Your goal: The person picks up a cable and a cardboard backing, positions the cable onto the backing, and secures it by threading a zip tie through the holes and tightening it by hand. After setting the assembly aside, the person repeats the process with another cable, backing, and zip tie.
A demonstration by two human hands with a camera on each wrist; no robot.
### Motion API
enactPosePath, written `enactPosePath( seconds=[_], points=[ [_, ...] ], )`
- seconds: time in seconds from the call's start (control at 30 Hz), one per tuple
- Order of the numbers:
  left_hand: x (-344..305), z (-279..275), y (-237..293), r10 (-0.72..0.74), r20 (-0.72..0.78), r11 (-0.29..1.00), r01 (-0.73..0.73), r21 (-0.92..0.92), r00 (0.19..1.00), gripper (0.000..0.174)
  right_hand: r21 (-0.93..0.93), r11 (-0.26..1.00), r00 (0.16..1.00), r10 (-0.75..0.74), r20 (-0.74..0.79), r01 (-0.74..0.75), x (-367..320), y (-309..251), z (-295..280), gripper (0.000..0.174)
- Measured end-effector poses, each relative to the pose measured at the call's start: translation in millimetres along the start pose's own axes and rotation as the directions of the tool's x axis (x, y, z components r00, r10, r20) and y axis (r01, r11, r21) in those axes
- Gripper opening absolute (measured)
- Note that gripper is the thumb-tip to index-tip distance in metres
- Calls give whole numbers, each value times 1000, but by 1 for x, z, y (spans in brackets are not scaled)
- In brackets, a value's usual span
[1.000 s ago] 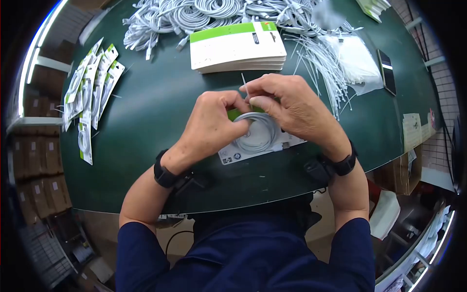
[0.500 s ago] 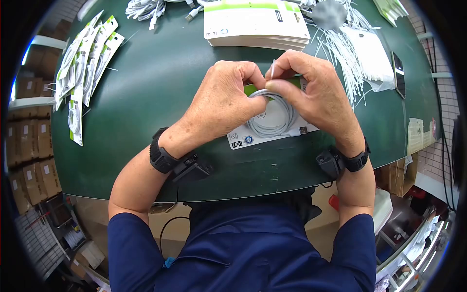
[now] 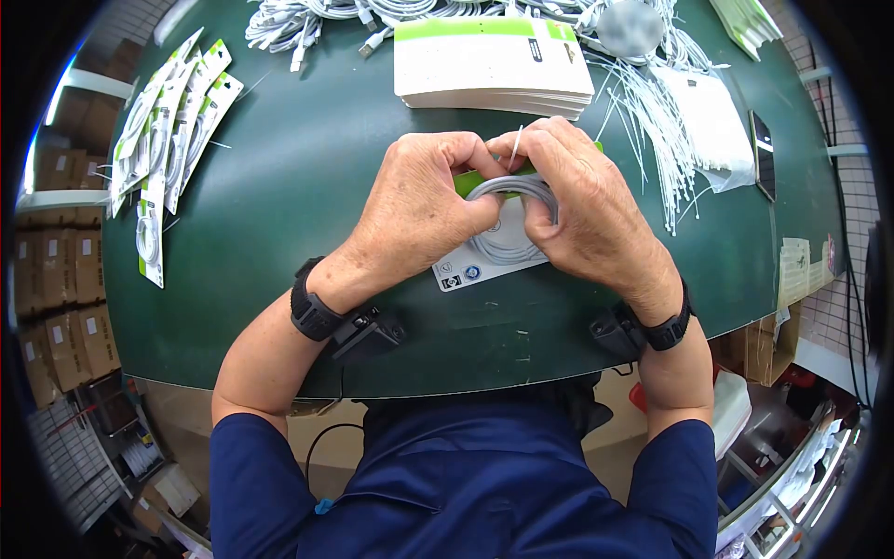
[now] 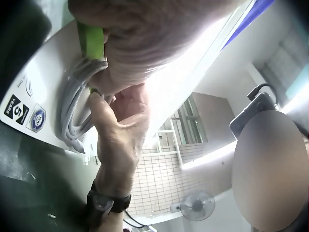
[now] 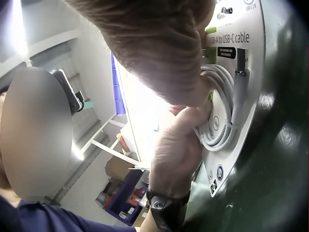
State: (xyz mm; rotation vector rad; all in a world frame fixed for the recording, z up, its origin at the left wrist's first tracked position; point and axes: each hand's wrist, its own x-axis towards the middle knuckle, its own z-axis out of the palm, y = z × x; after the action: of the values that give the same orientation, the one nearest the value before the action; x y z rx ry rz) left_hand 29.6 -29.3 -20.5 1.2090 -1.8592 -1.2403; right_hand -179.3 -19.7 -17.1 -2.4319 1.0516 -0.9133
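Observation:
A coil of light grey USB cable [image 3: 506,252] lies against a white and green packaging card [image 3: 456,272] in front of the person. My left hand [image 3: 410,200] holds card and coil at the upper left, its thumb over the cable. On the other side my right hand [image 3: 596,210] grips the coil, thumb inside the loop and fingers at the card's top edge. A thin white cable tie [image 3: 519,142] sticks up by the right fingertips. In the right wrist view the cable's plug [image 5: 241,84] lies along the card, which reads "USB-C cable".
Beyond the hands stands a stack of blank cards [image 3: 489,70], with a heap of coiled cables [image 3: 298,28] behind it. Loose cable ties [image 3: 661,149], a plastic bag [image 3: 715,121] and a phone [image 3: 764,154] lie to the right. Carded cables [image 3: 154,177] overlap at the left.
The right thumb has moved from the top of the coil down into the loop, and the right hand now covers the plug in the head view. The left hand keeps its hold.

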Motion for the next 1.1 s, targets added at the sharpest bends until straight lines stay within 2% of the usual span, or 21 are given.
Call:
enactPosePath(
  seconds=[0.07,0.17,0.27,0.3,0.43,0.53,0.63,0.83,1.1],
  points=[
    [0,0,0,10,-13,1000,-10,-10,1000,12,-31,1000,1000,-3,0,3,1,0,-1,45],
    [-1,-1,1,1,-8,1000,-1,1,1000,11,67,997,999,45,-31,-43,2,1,-1,42],
    [-2,-1,3,-12,23,1000,12,-14,1000,9,190,977,996,93,15,-94,1,4,-10,41],
    [-1,0,2,4,23,999,-3,-37,1000,9,229,967,993,115,14,-115,2,3,-14,31],
    [-2,1,4,6,62,999,-4,-35,998,8,262,952,986,167,-15,-157,1,0,-13,15],
    [-3,2,6,-34,90,996,41,-84,995,8,238,940,969,247,26,-246,1,0,-14,14],
    [-4,3,7,-54,120,992,67,-107,991,7,240,940,968,252,-1,-244,0,-1,-11,14],
    [-5,10,2,-66,117,990,79,-114,991,7,76,988,986,139,-90,-132,0,0,-2,14],
    [-6,10,5,-92,170,987,112,-115,981,6,3,994,986,108,-124,-109,-1,2,4,13]
  ],
)
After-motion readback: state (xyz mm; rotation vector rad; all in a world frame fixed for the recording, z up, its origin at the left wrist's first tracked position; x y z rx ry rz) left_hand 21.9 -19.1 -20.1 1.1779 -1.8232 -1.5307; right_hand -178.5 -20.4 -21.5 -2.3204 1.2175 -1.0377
